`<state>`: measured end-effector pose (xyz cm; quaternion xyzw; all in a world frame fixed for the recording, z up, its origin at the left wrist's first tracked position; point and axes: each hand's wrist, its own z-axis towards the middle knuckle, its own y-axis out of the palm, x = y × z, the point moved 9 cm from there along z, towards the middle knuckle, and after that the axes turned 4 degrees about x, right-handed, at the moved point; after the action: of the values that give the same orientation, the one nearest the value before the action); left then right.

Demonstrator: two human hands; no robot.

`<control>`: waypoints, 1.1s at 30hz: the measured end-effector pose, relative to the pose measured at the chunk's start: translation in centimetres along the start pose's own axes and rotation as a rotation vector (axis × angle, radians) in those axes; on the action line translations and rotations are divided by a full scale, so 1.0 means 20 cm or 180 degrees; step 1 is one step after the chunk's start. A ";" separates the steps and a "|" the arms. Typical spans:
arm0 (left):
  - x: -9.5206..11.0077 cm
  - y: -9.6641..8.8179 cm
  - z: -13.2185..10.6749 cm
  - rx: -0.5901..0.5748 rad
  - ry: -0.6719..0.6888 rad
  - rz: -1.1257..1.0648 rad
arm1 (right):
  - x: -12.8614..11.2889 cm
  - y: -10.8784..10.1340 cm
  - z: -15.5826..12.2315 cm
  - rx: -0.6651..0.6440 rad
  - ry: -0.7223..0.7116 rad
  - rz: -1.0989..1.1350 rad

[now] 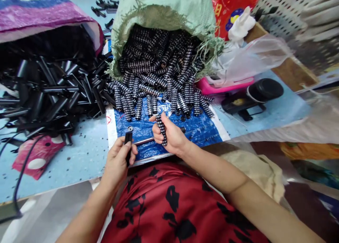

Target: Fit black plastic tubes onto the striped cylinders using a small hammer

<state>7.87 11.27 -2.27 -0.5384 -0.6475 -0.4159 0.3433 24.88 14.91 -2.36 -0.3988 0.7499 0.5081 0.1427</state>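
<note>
My left hand (pixel 119 161) is closed around a black tube (pixel 128 144) held upright near the table's front edge. My right hand (pixel 171 135) grips a black grip sleeve with white dots (pixel 161 129), also upright. A thin metal rod (pixel 144 141) lies on the blue sheet (pixel 201 128) between the two hands. Just beyond them, several more dotted sleeves (pixel 159 73) spill out of a green woven sack (pixel 164 10).
A heap of plain black tubes (pixel 53 91) pours from a purple bag (pixel 39 13) at left. A pink tray (pixel 225 86), a black roll (pixel 265 89) and a clear plastic bag (pixel 254 57) sit at right. A black cable (pixel 21 169) hangs over the left front edge.
</note>
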 end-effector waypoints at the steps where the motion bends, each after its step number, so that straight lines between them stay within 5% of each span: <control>1: 0.01 0.01 0.00 0.0014 0.0056 0.0075 | 0.02 0.01 -0.01 -0.0051 -0.0018 -0.0028; 6: 0.10 0.12 0.00 0.0208 0.0993 0.0691 | 0.06 0.06 -0.03 0.0141 -0.0378 0.0095; 10: 0.15 0.25 0.02 -0.0008 0.1510 0.1037 | 0.05 0.09 -0.04 0.0125 -0.0688 -0.0206; 13: 0.16 0.23 0.02 0.0018 0.1422 0.1104 | -0.05 0.10 -0.08 -0.0342 -0.1429 -0.1332; 17: 0.14 0.15 0.00 0.0047 0.1038 0.1034 | -0.14 0.15 -0.23 -0.1170 -0.3166 -0.3507; 20: 0.13 0.13 -0.02 0.0012 0.0895 0.1006 | -0.14 0.16 -0.30 -0.1323 -0.3893 -0.4042; 27: 0.19 0.14 -0.06 0.0428 0.1232 0.0954 | -0.12 0.24 -0.39 -0.1137 -0.4383 -0.4164; 33: 0.12 0.13 -0.02 0.0093 0.0833 0.0451 | -0.09 0.25 -0.42 -0.0958 -0.4667 -0.4606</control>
<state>9.95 12.08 0.43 -0.5189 -0.5635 -0.4479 0.4611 23.99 9.16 5.66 -0.3604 -0.0104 0.5071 0.7828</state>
